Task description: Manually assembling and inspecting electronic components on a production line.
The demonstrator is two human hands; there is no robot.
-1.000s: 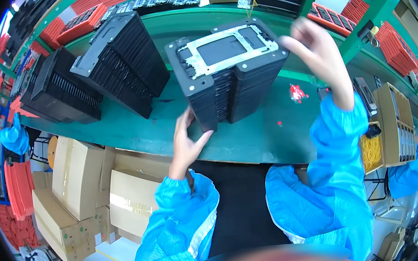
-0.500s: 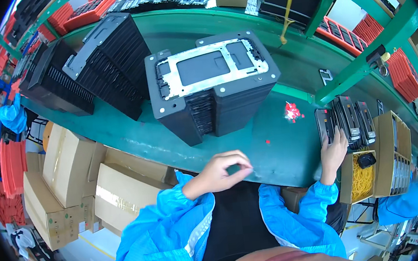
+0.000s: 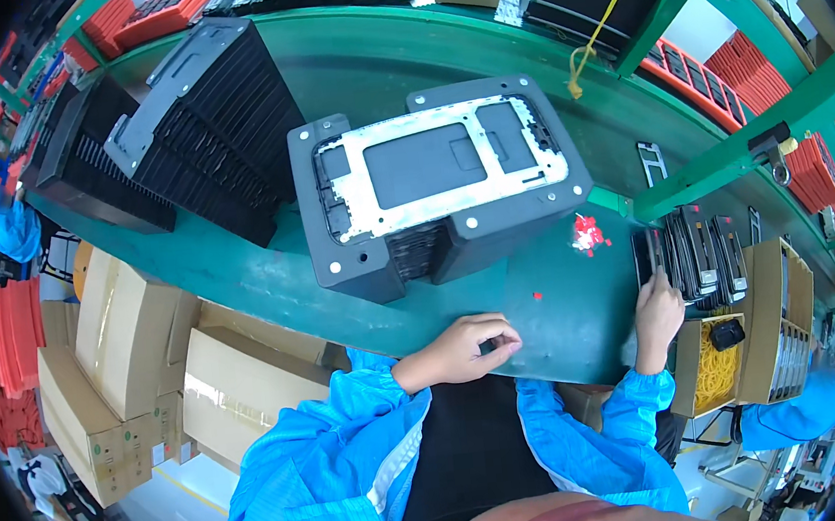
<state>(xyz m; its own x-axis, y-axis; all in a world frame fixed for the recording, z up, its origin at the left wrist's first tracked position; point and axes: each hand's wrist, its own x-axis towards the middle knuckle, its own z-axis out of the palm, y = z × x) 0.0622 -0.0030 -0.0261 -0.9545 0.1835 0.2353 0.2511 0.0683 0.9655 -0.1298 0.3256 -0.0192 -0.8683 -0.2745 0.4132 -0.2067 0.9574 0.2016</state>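
My right hand [image 3: 658, 316] has its fingers closed at the near end of a thin dark phone panel [image 3: 646, 251], the leftmost beside a row of similar parts. My left hand [image 3: 461, 350] is curled at the table's near edge, thumb and fingertips together. Whatever those fingertips hold, if anything, is too small to make out. Ahead of it stands a tall stack of black trays [image 3: 523, 212], with a silver-white phone frame [image 3: 374, 177] lying in the top one. Upright dark phone parts [image 3: 690, 252] stand in a row just right of my right hand.
Red bits [image 3: 589, 234] in a small heap and one loose red piece [image 3: 538, 296] lie on the green table [image 3: 433, 321]. More black tray stacks [image 3: 214, 129] stand left. A box of yellow bands [image 3: 714, 371] sits right; a green post [image 3: 730, 165] slants overhead. Cartons [image 3: 248, 382] fill the lower left.
My right hand's fingers have drawn together on the dark panel. My left hand has shifted slightly right and down in the picture, still curled. The whole view has shifted a little.
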